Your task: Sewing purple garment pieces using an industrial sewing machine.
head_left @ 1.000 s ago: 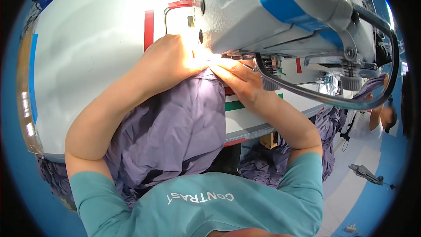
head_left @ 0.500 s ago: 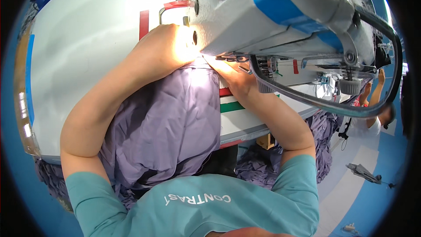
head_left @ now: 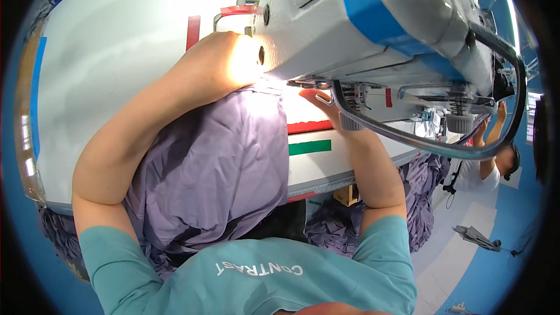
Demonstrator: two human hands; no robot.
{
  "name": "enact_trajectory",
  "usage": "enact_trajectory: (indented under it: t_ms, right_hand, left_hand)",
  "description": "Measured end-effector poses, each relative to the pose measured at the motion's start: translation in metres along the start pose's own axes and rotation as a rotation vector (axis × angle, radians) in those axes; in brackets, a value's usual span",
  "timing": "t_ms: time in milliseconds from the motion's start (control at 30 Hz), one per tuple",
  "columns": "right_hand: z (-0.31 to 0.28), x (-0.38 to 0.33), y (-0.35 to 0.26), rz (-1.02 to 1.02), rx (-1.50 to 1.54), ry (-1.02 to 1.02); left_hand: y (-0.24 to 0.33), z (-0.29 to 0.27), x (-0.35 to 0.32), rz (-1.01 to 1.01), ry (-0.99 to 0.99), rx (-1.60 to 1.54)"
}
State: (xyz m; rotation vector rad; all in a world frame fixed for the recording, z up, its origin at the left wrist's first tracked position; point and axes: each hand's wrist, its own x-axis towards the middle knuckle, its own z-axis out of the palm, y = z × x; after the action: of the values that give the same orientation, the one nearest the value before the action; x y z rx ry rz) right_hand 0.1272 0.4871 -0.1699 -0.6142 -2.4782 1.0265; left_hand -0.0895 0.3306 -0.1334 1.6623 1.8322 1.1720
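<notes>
Keep the purple cloth (head_left: pixel 219 160), draped from near the sewing machine (head_left: pixel 326 35) over the edge of the table (head_left: pixel 102 105), smooth at the left hand (head_left: pixel 224 61), the right hand (head_left: pixel 331 108) alongside (glare obscures both hands' fingers; I cannot tell whether they pinch).

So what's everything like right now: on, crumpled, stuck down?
Purple cloth: draped, wrinkled
Left hand: at the cloth's top, fingertips lost in glare
Right hand: beside the cloth, partly hidden
Sewing machine: can't tell if running
Lamp: lit, itself hidden
Green tape: stuck flat
Cloth heap: crumpled
</notes>
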Motion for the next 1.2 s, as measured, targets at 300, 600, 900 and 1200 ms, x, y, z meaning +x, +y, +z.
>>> enact_trajectory:
  t_ms: [300,600,900,1200]
  right_hand:
    - [-0.005,0.009,0.042,-0.030,0.012,0.139]
    - [-0.004,0.002,0.058,-0.035,0.023,0.165]
    - [-0.012,-0.032,-0.035,-0.350,-0.112,0.106]
    - [0.083,-0.194,-0.055,0.729,0.595,-0.514]
  left_hand:
    - [-0.004,-0.001,0.000,-0.029,-0.029,0.027]
    - [-0.004,-0.001,-0.006,-0.048,-0.023,0.080]
    - [0.017,-0.031,-0.049,-0.331,-0.097,0.236]
    - [0.073,-0.067,-0.271,-0.429,-0.159,0.680]
